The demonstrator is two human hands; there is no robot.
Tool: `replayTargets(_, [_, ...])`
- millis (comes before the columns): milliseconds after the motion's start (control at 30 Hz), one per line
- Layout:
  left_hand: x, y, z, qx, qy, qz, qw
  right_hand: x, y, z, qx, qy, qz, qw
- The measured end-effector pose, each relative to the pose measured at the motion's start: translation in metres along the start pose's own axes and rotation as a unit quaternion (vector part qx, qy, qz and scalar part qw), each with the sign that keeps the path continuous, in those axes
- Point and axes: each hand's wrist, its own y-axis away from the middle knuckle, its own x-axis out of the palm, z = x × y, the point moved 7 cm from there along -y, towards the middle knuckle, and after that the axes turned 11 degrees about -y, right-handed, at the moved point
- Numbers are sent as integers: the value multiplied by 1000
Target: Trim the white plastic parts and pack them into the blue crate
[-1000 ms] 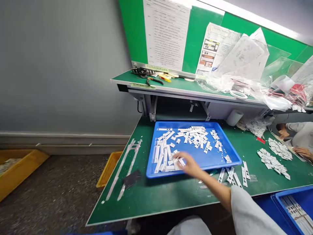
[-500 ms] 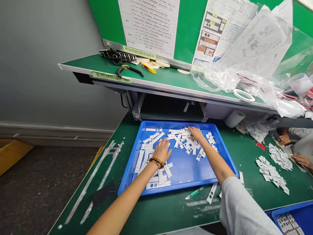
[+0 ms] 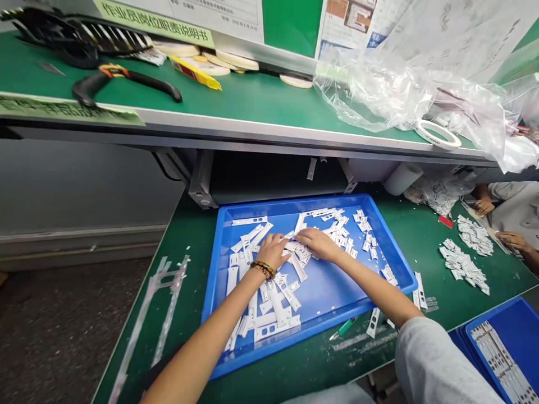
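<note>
A blue tray (image 3: 332,292) holds many flat white pieces with small dark holes. My left hand (image 3: 273,251), with bracelets at the wrist, lies over pieces near the middle of the tray. Just to its right, my right hand (image 3: 316,243) reaches in with its fingertips on white pieces (image 3: 298,262). The fingers of both hands point towards each other, and what lies beneath the fingertips is partly hidden. Long white pieces (image 3: 273,303) fill the tray's left part. Small white pieces (image 3: 362,220) lie along its right side.
Above the tray, a green shelf (image 3: 252,98) holds pliers (image 3: 122,81), a yellow cutter (image 3: 196,73) and plastic bags (image 3: 370,90). A green pen-like tool (image 3: 343,328) lies before the tray. Piles of white pieces (image 3: 463,264) and another person's hands (image 3: 511,240) are at right.
My right hand has moved left, beside my left hand. White pieces have shifted towards the middle of the tray. The view has moved closer and lower.
</note>
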Motion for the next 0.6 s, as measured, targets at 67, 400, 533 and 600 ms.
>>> replayTargets(67, [3, 22, 3, -13, 4, 1, 1000, -11, 19, -1, 56, -30, -61, 996])
replayTargets(400, [3, 20, -9, -100, 96, -30, 990, -23, 37, -47, 391, -81, -30, 916])
replayTargets(533, [6, -24, -25, -123, 142, -53, 981, -17, 11, -46, 422, -55, -45, 904])
replayTargets(600, [12, -38, -29, -137, 168, -53, 975, -12, 6, -43, 424, -57, -50, 902])
